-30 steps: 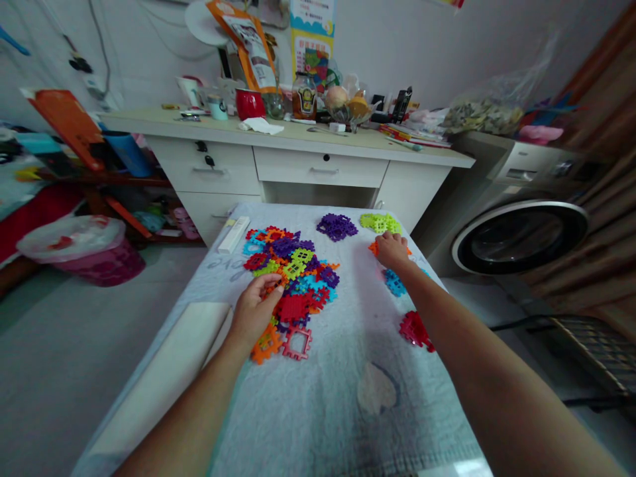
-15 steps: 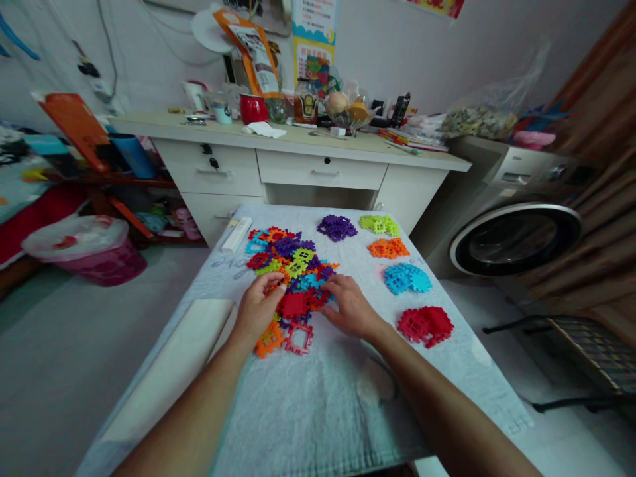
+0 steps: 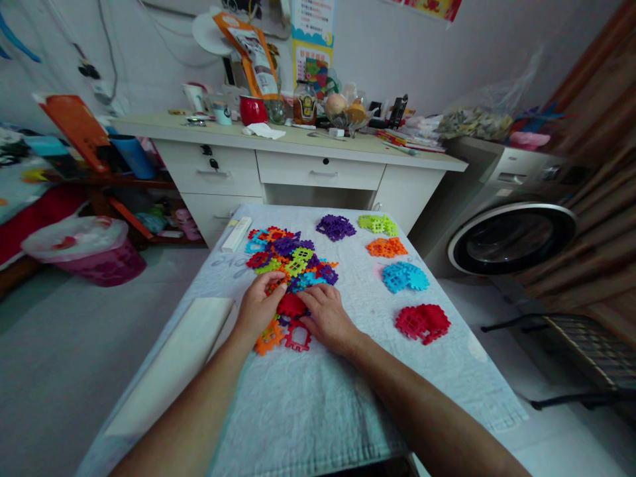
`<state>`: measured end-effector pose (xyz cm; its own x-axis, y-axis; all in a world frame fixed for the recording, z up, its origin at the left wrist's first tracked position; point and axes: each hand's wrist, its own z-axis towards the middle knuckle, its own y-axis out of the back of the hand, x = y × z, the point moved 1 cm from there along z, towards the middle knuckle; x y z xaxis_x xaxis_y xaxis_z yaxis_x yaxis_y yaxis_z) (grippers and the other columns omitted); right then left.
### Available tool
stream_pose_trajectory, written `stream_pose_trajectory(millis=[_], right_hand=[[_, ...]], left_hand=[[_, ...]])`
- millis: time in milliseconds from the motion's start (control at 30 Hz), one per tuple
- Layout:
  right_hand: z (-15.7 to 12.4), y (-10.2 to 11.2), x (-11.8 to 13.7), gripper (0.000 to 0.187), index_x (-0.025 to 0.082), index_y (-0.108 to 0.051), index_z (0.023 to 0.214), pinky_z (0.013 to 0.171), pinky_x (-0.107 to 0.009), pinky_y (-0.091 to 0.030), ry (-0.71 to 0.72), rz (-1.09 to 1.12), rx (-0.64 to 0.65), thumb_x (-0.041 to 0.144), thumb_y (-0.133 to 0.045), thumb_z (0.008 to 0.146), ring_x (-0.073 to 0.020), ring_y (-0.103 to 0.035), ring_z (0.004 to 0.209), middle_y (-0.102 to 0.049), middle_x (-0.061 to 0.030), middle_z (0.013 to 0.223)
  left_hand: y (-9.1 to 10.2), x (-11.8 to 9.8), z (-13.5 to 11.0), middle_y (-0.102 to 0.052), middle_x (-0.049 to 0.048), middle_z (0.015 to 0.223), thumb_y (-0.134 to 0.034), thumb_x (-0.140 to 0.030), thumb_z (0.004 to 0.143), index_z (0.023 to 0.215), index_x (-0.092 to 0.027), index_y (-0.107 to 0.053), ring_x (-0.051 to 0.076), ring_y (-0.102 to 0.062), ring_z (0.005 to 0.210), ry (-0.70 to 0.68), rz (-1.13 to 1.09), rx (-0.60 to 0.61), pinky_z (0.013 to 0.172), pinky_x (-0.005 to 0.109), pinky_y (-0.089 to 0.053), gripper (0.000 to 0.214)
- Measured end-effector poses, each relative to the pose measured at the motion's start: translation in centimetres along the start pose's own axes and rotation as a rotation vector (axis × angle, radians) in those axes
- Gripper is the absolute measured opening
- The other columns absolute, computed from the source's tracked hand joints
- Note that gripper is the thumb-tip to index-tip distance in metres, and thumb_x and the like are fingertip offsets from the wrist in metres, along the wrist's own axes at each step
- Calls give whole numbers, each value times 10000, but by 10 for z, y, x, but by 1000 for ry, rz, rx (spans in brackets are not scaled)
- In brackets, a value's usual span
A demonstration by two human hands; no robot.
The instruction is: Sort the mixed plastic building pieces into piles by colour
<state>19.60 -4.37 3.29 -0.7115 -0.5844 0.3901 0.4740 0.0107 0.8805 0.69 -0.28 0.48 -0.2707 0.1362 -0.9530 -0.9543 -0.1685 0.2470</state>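
Note:
A mixed pile of toothed plastic building blocks (image 3: 295, 265) in red, orange, purple, green and blue lies on the cloth-covered table. At its left side my left hand (image 3: 259, 306) has thumb and forefinger curled around an orange block (image 3: 273, 286). My right hand (image 3: 328, 318) reaches over the pile's near right side. Its fingers are stretched, the thumb lies apart, and the tips touch a flat red block (image 3: 291, 305); part of the pile is hidden under it. Closer to me lie an orange block (image 3: 269, 336) and a red frame-shaped block (image 3: 298, 339).
Single-colour piles line the right side: purple (image 3: 336, 227), green (image 3: 378, 224), orange (image 3: 387, 247), blue (image 3: 405, 277) and red (image 3: 423, 323). A white box (image 3: 237, 234) lies at the far left corner. Beyond stand a cluttered desk (image 3: 322, 142) and a washing machine (image 3: 511, 235).
My right hand has moved left and slightly toward me, from the pile's right edge onto the red blocks. My left hand has hardly moved.

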Motion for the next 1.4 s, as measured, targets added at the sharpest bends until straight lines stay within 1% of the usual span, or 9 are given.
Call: stream_pose_trajectory(millis=[200,433,567,667,800,1000,1133,1267,1400], right_hand=[[-2,4,2,458,223,-564,1307,1012,-441,-346,0,6,2,194,-612,852,-257,-424,1154,-586,-91,1235],[-2,-2,8,541,177,-526,1350,1008,-460,-327,73,14,-42,480,-581,904,-280,-417,1141,-568,-123,1291],[1,-7,8,559,193,-547,1323,986,-455,-330,77,-7,-33,544,-580,889,-286,-437,1103,-585,-124,1269],[2,-8,9,515,190,-572,1278,972,-438,-341,75,-4,-32,515,-598,880,-277,-442,1084,-600,-110,1234],[1,-6,9,469,170,-584,1244,959,-428,-355,64,13,-45,369,-638,822,-270,-449,1069,-606,-106,1216],[-3,-2,0,458,170,-576,1250,971,-425,-369,46,40,-82,238,-599,797,-270,-480,1093,-620,-111,1230],[-8,12,-9,441,144,-569,1248,975,-416,-392,46,68,-112,198,-583,810,-258,-525,1110,-625,-130,1251],[-21,44,-24,455,163,-576,1248,989,-434,-398,-9,28,-108,156,-581,794,-258,-557,1111,-640,-121,1254],[-57,85,-53,430,188,-610,1204,997,-464,-403,-140,-68,-87,141,-568,779,-272,-555,1130,-659,-102,1229]], left_hand=[[0,1,1,-684,63,1112,-645,-381,781,1053,-220,-669,231,-627,1050,-7,14,-2,995,401,-454,317],[0,-2,-1,-684,67,1107,-643,-374,780,1050,-218,-667,234,-628,1054,-26,43,-10,996,402,-453,313],[0,-3,-1,-677,77,1133,-635,-387,788,1064,-210,-659,237,-622,1073,-39,63,6,995,401,-454,329],[0,-3,-1,-676,76,1132,-630,-389,793,1066,-209,-657,234,-623,1063,-42,66,8,991,397,-455,328],[0,-5,-1,-681,66,1102,-641,-379,777,1048,-210,-665,231,-625,1036,-20,38,1,983,389,-455,320],[0,-10,-2,-683,40,992,-681,-404,732,1035,-191,-661,207,-623,947,65,-176,-53,899,345,-465,371],[0,-9,-2,-677,17,954,-692,-420,726,1023,-185,-660,186,-610,917,109,-318,-88,879,316,-449,380],[-1,-5,-4,-676,20,980,-693,-410,734,1021,-188,-654,189,-613,969,100,-404,-109,923,323,-438,364],[0,-13,-7,-661,38,1020,-638,-390,789,1053,-193,-640,210,-608,1014,-3,-216,-116,953,364,-443,329]])
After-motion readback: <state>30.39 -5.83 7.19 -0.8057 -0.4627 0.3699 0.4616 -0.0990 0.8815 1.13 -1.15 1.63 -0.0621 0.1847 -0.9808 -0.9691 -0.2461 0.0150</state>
